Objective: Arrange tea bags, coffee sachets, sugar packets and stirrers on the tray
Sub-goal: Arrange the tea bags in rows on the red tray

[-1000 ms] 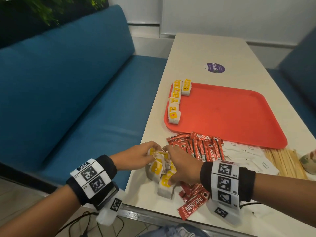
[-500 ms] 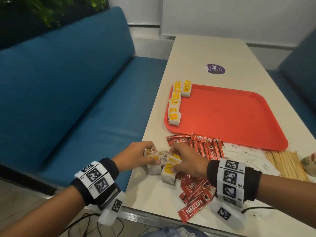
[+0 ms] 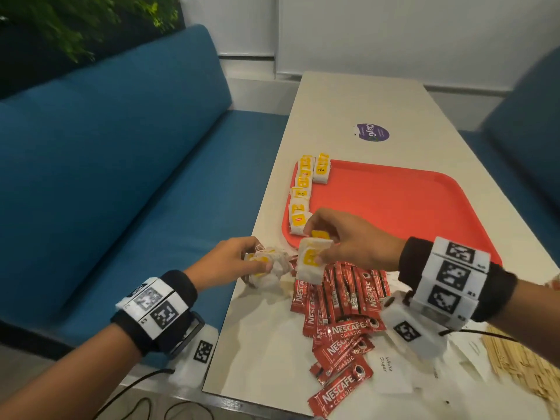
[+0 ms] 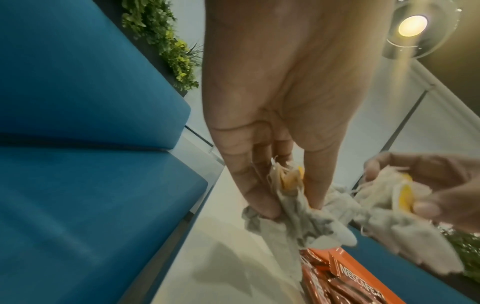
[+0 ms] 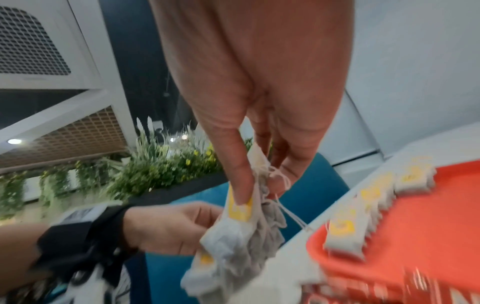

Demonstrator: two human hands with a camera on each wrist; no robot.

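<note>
The head camera looks forward and down from above the near end of the counter [image 3: 330, 95], taking in both wrists, the red tray [image 3: 403, 207] and a blue sofa [image 3: 121, 162] on the left. Each of the 2 wrist cameras sits very close under its palm and looks along the fingers, tilted upward toward wall and ceiling. All 3 views share the tea bags [image 3: 312, 262] [image 4: 389, 205] [image 5: 241, 222] at the counter's left edge.
</note>
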